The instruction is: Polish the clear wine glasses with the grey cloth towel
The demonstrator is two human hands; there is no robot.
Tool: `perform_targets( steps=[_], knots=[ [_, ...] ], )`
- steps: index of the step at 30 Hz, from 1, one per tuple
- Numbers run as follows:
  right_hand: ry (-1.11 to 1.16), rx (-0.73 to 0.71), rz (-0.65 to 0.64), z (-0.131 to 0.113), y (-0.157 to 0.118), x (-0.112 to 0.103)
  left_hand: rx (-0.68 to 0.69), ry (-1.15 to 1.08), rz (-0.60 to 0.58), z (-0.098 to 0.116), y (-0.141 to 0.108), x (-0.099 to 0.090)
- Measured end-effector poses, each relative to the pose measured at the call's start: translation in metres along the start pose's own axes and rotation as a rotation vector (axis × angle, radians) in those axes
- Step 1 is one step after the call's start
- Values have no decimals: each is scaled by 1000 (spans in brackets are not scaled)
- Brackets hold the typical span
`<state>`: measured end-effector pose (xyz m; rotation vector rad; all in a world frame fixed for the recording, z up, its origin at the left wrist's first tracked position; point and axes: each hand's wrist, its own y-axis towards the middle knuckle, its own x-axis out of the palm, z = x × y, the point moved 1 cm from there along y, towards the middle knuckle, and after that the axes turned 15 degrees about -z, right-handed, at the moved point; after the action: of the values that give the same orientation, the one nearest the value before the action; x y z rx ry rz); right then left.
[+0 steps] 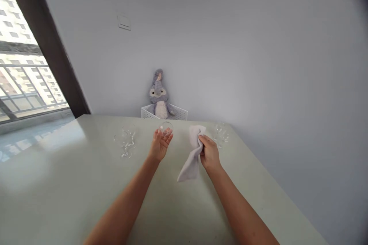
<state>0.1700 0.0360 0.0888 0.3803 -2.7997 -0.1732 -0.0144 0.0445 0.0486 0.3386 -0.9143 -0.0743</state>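
Note:
A clear glass [166, 126] is held in my left hand [160, 144], its round rim showing above the fingertips. My right hand [209, 154] is closed on a pale cloth [190, 165], which hangs down toward the table with its upper part folded over beyond the fingers. The glass and the cloth are apart. Several clear stemmed glasses [126, 142] stand to the left of my left hand. More clear glassware [221, 134] is beyond my right hand, near the table's right edge; its exact number is hard to make out.
The pale green table [71, 183] reaches to the wall. Behind its far edge, a grey plush toy [161, 108] sits in a white perforated basket [181, 114]. A wall switch [124, 22] and a dark-framed window [25, 65] are at the left.

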Motion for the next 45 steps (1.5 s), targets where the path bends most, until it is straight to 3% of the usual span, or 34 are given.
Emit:
perform_targets(
  steps=[2, 5, 8, 11, 14, 17, 20, 22, 25, 28, 30, 33, 36, 41, 45],
  knots=[
    [-65, -74, -36, -6, -5, 11, 12, 98, -50, -6, -9, 12],
    [-230, -100, -265, -1, -11, 31, -23, 250, -47, -13, -26, 19],
    [-288, -21, -560, 15, -17, 45, -92, 378, -43, -16, -41, 16],
    [-233, 77, -684, 37, -22, 46, -111, 521, -33, -18, -54, 7],
    [-100, 194, -691, 60, -23, 36, -167, 680, -52, -24, -61, -5],
    [144, 248, -595, 78, -20, 20, -268, 762, -203, -29, -63, -16],
    [419, 329, -460, 84, -17, 6, -225, 813, -356, -30, -60, -21],
    [509, 351, -461, 82, -19, 2, -190, 825, -392, -29, -59, -22],
    [434, 260, -623, 73, -26, 3, -233, 792, -363, -30, -58, -23],
    [181, 197, -799, 68, -34, 6, -251, 799, -313, -30, -58, -25],
    [1, 188, -809, 72, -36, 7, -272, 846, -298, -31, -57, -27],
    [-118, 205, -715, 84, -33, 6, -296, 989, -287, -31, -57, -30],
    [35, 227, -654, 90, -28, 1, -283, 1073, -323, -29, -58, -29],
    [382, 265, -647, 84, -21, -9, -233, 951, -401, -26, -60, -23],
    [430, 274, -694, 81, -22, -13, -131, 1053, -428, -26, -61, -21]
  ],
)
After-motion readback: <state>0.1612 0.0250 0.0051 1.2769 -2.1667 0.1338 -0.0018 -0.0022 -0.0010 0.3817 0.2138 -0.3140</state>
